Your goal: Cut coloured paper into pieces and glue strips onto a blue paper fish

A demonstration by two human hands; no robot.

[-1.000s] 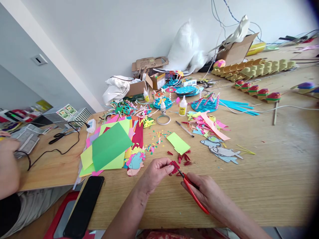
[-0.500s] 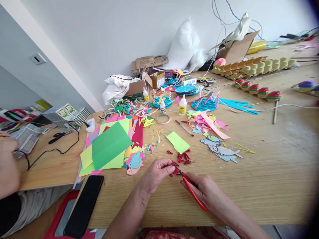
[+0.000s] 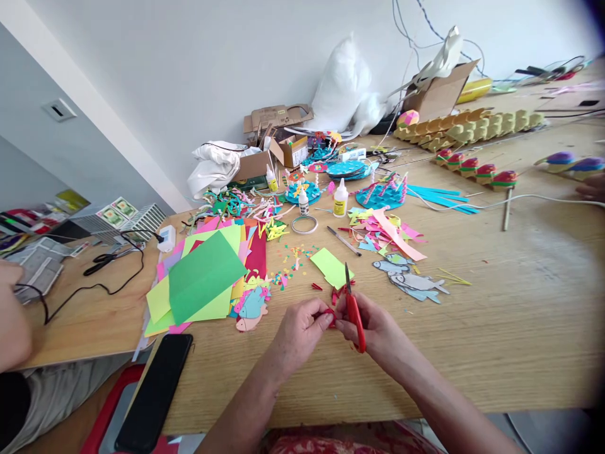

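My left hand [image 3: 305, 328] pinches a small piece of red paper [image 3: 331, 317] between thumb and fingers. Close beside it, my right hand [image 3: 366, 320] is closed around red-handled scissors [image 3: 355, 315], their dark blades together and pointing away from me. The right fingertips reach the red paper's edge. Just beyond the hands lie small red paper cuttings [image 3: 336, 295], partly hidden by the right hand and the scissors. A light green paper piece [image 3: 329, 265] lies behind them.
Coloured paper sheets [image 3: 203, 277] and paper fish [image 3: 253, 309] lie left, grey paper fish [image 3: 416, 284] right. A glue bottle [image 3: 341, 200] and a pen [image 3: 344, 241] stand and lie farther back. A phone [image 3: 154, 391] sits at the front left edge. Another person's arm [image 3: 14, 321] shows at far left.
The scissors have swung from cutting at the red paper to pointing upward and away, blades now closed. My right fingers have come to the red paper. A hand has appeared at the far right edge.
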